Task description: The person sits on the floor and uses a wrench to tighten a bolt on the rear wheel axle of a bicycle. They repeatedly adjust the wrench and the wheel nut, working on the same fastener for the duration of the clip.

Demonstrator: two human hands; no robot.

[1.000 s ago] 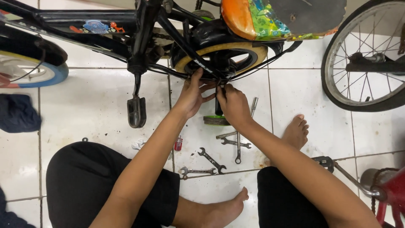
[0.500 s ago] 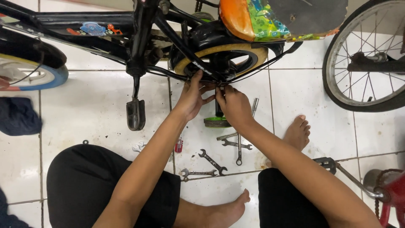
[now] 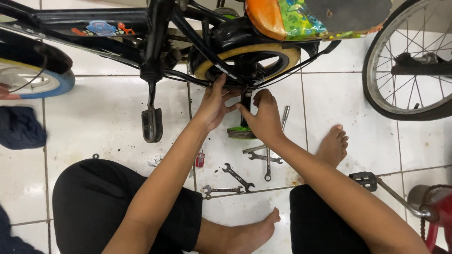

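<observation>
Both hands are working at the small bicycle's rear wheel (image 3: 247, 59): left hand (image 3: 214, 106) gripping the frame stay to steady it, right hand (image 3: 263, 115) closing fingers beside it. Wrenches (image 3: 238, 178) are lying near, within reach.

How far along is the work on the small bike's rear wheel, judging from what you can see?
Done: spanners lie spread on the tiled floor, the bike frame standing over it. In hand: left hand and right hand both work at the rear wheel's hub. Left: neither hand holds a tool, and whether anything is tightened cannot be seen.
</observation>
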